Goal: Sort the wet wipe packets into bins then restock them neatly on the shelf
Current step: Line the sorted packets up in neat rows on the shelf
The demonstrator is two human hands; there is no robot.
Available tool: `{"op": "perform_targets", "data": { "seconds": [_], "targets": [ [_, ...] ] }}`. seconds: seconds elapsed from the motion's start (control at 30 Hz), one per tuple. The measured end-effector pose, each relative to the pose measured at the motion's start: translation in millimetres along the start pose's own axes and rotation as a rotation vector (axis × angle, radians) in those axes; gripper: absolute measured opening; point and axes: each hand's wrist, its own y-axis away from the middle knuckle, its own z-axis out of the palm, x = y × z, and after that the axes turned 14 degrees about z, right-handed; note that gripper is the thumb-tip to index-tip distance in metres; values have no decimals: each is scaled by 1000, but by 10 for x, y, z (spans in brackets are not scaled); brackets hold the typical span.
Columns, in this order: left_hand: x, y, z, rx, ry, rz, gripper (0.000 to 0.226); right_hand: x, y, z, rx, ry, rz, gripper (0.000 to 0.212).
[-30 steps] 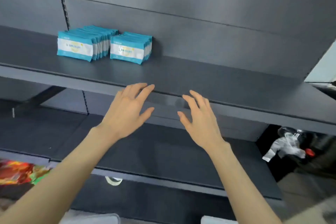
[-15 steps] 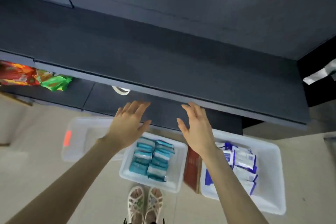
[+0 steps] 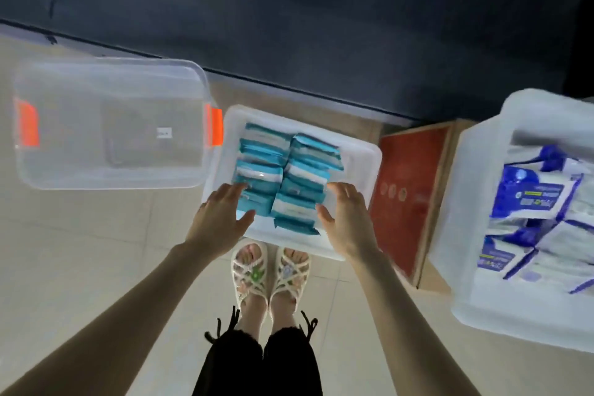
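Readable text: none; all print is too blurred or too small.
Teal packets (image 3: 289, 170), centre: white bands, lettering illegible.
Blue-and-white packets (image 3: 527, 199), 3 o'clock: dark and yellow label strips, unreadable.
Clear bin (image 3: 80, 154), 9 o'clock: small white sticker (image 3: 164, 132), marks illegible.
Red board (image 3: 414, 164), between centre and 3 o'clock: three round emblems (image 3: 392, 191), unreadable.

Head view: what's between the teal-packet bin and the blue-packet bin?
A red wood-edged board lies between the teal-packet bin and the blue-packet bin, as the head view shows.
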Motion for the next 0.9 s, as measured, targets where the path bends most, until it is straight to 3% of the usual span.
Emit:
{"op": "perform_targets", "data": {
  "seconds": [0.23, 0.37, 0.5, 0.7, 0.9],
  "targets": [
    [-827, -640, 1275, 17, 191, -235, 54, 434, -881, 1244, -85, -114, 142, 47],
    [-1171, -1001, 1743, 70, 226, -347, 74, 618, -1273, 1833, -104, -171, 201, 55],
    [-1397, -1198, 2029, 78, 200, -394, 93, 730, -1504, 2170, 0, -156, 216, 59],
    [-1485, -1239, 2031, 197, 170, -408, 72, 775, -1684, 2240, 68, -87, 226, 51],
    [-1335, -1123, 1781, 149, 220, -366, 35, 713, -1668, 2052, 16, -175, 194, 25]
  ]
}}
